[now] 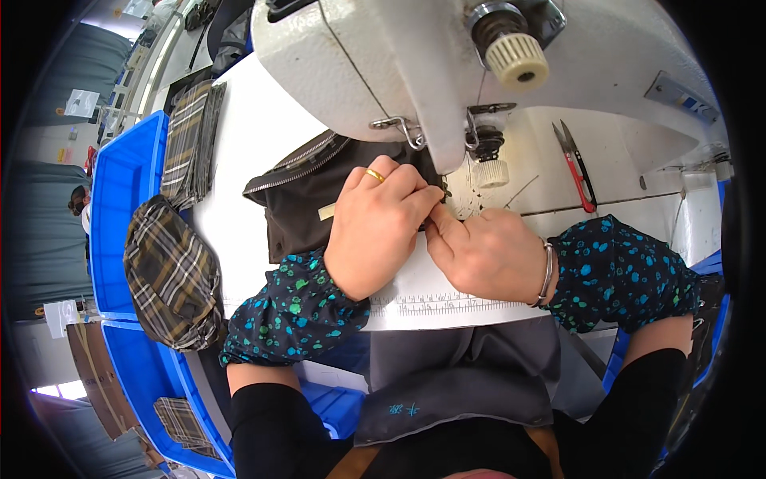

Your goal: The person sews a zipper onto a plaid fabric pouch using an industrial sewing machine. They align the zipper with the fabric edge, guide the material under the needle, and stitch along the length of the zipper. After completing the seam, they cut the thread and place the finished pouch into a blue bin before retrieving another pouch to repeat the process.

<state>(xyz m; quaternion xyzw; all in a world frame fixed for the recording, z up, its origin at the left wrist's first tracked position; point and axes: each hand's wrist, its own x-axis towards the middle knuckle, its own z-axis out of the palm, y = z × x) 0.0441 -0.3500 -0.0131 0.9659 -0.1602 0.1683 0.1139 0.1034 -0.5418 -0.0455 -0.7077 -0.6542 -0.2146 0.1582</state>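
Observation:
A dark brown fabric piece (291,215) with a metal zipper (292,166) and a pale strip (327,211) lies beneath the white sewing machine (359,56). My left hand (375,223), with a gold ring, is closed over its right part, fingers bent and pinching the cloth. Right beside it my right hand (487,254), wearing a silver bangle, pinches the same fabric's edge, its index finger and thumb touching my left fingertips just below the presser area. The exact spot gripped is mostly hidden by my fingers.
Red-and-black thread snips (582,180) lie at right. A printed ruler (447,306) runs along the table's front edge. Plaid fabric stacks (187,132) and a plaid bundle (171,271) sit at left, beside blue bins (124,172). A person (80,199) is in the far left background.

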